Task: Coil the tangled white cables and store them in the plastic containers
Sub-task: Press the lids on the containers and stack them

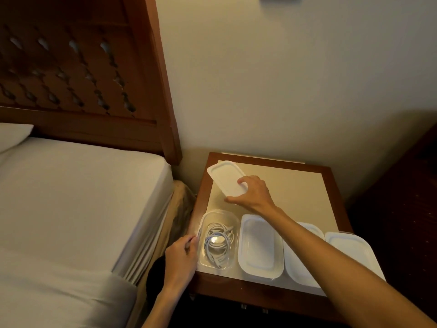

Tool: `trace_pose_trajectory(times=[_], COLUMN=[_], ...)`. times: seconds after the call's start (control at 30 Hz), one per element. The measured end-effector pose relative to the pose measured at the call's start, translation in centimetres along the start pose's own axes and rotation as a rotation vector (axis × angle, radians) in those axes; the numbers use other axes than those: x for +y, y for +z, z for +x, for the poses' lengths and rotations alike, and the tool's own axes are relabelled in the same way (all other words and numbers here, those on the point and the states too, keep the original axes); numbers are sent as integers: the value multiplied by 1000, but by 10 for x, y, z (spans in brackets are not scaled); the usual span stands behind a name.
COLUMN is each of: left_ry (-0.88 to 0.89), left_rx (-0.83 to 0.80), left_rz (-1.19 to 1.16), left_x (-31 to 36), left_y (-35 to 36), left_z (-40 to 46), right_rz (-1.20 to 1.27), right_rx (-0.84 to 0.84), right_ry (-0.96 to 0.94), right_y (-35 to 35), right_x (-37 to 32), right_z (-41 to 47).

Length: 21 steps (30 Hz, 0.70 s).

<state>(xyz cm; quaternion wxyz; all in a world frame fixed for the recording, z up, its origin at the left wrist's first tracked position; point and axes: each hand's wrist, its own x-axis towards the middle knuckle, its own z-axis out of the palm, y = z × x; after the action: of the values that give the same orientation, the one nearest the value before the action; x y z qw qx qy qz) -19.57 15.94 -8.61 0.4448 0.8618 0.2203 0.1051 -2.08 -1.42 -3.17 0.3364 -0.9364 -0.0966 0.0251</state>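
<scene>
A clear plastic container [221, 215] stands open at the front left of the nightstand, and a coiled white cable [218, 243] lies inside it. My left hand [181, 259] holds this container by its left wall, fingers curled at the rim. My right hand [253, 194] grips the near end of a white lid [225, 177], which is tilted up off the tabletop at the back left. Three more containers with white lids on stand in a row to the right: one [260, 247] beside the open container, a second [295, 263] partly under my forearm, a third [350, 249] at the right edge.
The nightstand [305, 183] has a pale top in a brown wooden frame and stands against the wall. A bed with a white sheet [78, 197] and a carved wooden headboard [78, 74] lies close on the left. Dark furniture [406, 185] stands on the right.
</scene>
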Motion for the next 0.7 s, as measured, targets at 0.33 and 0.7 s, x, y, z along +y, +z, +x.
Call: trace_pose_trajectory(times=[0.33,0.7], left_ry=[7,71], left_rx=[-10,-179], left_rz=[-422,-319], left_x=[81,56], left_y=[-11,-37], left_z=[4,17], right_rz=[-49,-200], right_rx=[107,-475], right_ry=[-3,-526], right_y=[10,-24], right_x=[-31,-13], right_z=[-123,-103])
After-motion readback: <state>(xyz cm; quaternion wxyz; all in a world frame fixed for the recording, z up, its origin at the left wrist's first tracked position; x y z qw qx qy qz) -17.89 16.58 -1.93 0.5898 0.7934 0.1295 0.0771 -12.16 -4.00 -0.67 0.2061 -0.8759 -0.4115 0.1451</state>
